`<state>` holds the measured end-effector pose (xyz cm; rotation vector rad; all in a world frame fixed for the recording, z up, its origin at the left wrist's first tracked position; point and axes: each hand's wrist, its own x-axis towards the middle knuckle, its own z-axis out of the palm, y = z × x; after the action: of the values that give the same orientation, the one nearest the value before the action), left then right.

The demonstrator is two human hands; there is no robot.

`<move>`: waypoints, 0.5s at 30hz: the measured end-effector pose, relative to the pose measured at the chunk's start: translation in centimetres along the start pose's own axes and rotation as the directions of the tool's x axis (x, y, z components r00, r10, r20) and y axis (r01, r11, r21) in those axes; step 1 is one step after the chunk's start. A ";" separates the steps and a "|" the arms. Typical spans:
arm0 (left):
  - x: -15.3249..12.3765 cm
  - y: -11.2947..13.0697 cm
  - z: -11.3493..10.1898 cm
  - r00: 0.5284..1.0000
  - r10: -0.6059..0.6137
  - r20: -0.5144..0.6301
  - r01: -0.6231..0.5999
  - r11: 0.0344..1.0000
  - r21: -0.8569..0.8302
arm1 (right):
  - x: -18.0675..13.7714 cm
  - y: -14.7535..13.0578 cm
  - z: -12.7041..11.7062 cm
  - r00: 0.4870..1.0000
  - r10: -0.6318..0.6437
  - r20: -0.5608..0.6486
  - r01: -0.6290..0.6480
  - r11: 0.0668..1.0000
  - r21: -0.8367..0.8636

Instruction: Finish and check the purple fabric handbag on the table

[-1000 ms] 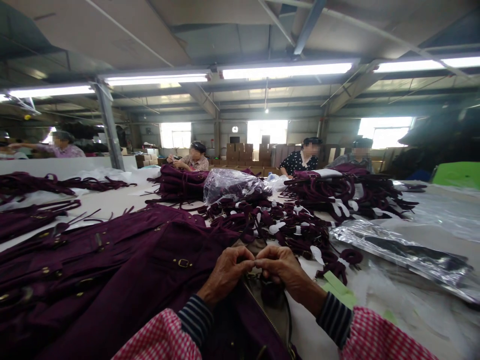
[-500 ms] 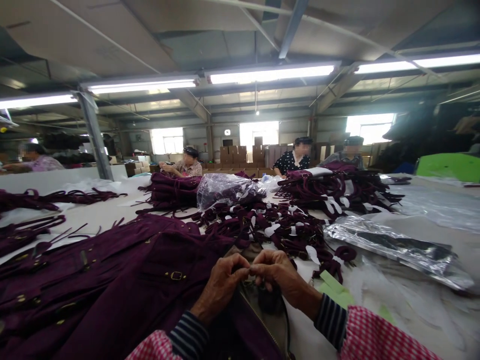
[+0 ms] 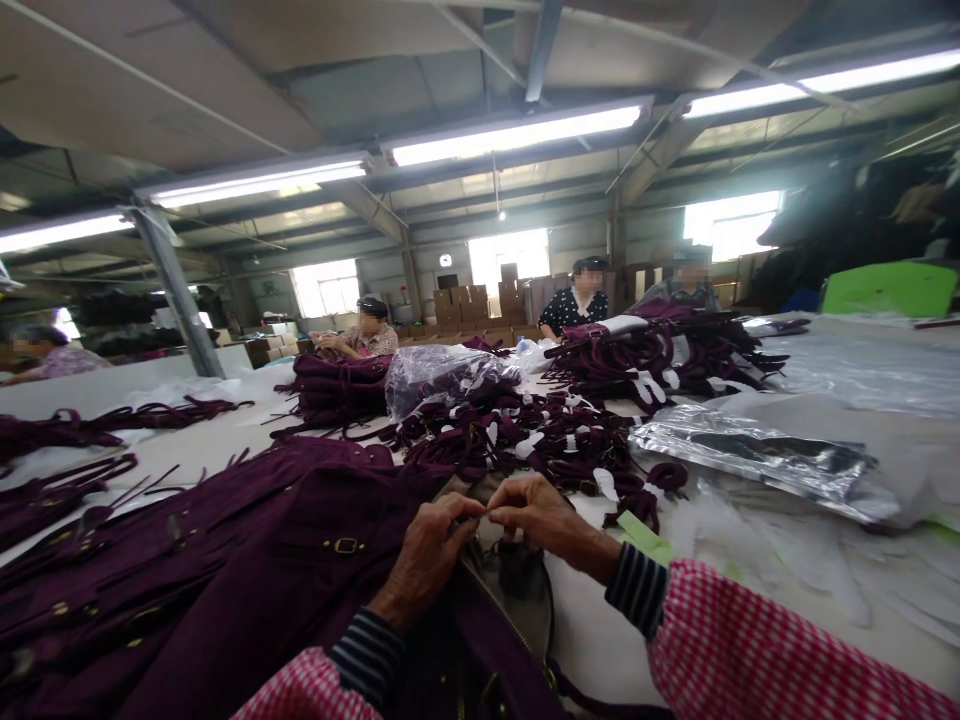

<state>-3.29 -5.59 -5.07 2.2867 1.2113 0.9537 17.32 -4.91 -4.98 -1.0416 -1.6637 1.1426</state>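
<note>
My left hand [image 3: 433,550] and my right hand [image 3: 546,522] meet fingertip to fingertip over an unzipped purple bag [image 3: 495,640]. Both are closed in a pinch; whatever sits between the fingertips is too small to make out. Below them the bag's grey-brown lining shows, edged by a brass-coloured zipper [image 3: 499,607]. More purple bags [image 3: 225,560] with gold buckles and studs lie close by my left hand. Beyond my hands is a heap of rolled purple straps [image 3: 517,430] with white wrapping pieces.
A clear plastic bag [image 3: 427,378] rests behind the straps, with stacked purple bags [image 3: 330,385] to its left. On the right lie a silvery plastic packet [image 3: 757,455], green paper [image 3: 645,540] and white strips [image 3: 802,560]. Several co-workers, including one in dotted clothing [image 3: 574,305], are across the table.
The view has tilted slightly. Both hands appear a little further left and higher, still pinching together, and more of the right sleeve shows. A purple strap now shows at the bottom.
</note>
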 end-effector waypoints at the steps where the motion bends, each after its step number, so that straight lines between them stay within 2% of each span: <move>1: -0.3 0.5 -0.5 0.998 0.061 0.033 -0.063 0.996 0.070 | -0.2 -0.6 -1.4 0.998 -0.055 0.027 0.058 0.986 -0.155; 3: -1.0 1.6 -1.9 0.968 0.189 0.166 -0.215 0.965 0.151 | -0.9 -1.5 -4.3 0.982 -0.147 0.119 0.186 0.865 -0.466; 5: -1.9 3.1 -3.2 0.908 0.253 0.335 -0.325 0.929 0.179 | -1.9 -1.4 -6.3 0.955 -0.134 0.266 0.284 0.681 -0.675; 7: -2.8 4.5 -3.8 0.843 0.221 0.491 -0.368 0.902 0.226 | -2.8 -0.5 -7.1 0.918 -0.103 0.382 0.374 0.539 -0.755; 9: -3.5 5.6 -3.7 0.781 0.122 0.613 -0.375 0.876 0.304 | -3.2 0.8 -6.7 0.901 -0.131 0.413 0.426 0.443 -0.789; 11: -3.9 5.9 -3.0 0.751 0.050 0.658 -0.396 0.832 0.389 | -3.1 2.0 -5.9 0.902 -0.183 0.392 0.432 0.363 -0.826; 13: -4.0 5.7 -2.3 0.771 0.068 0.633 -0.442 0.772 0.456 | -2.8 2.6 -5.4 0.902 -0.212 0.377 0.428 0.306 -0.850; 15: -3.8 5.4 -2.1 0.795 0.145 0.589 -0.499 0.709 0.499 | -2.5 2.5 -5.4 0.892 -0.234 0.388 0.443 0.274 -0.853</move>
<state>-3.24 -11.72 -1.84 3.0970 0.9680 -0.0768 23.61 -5.27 -6.64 -1.1093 -2.6402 -0.1849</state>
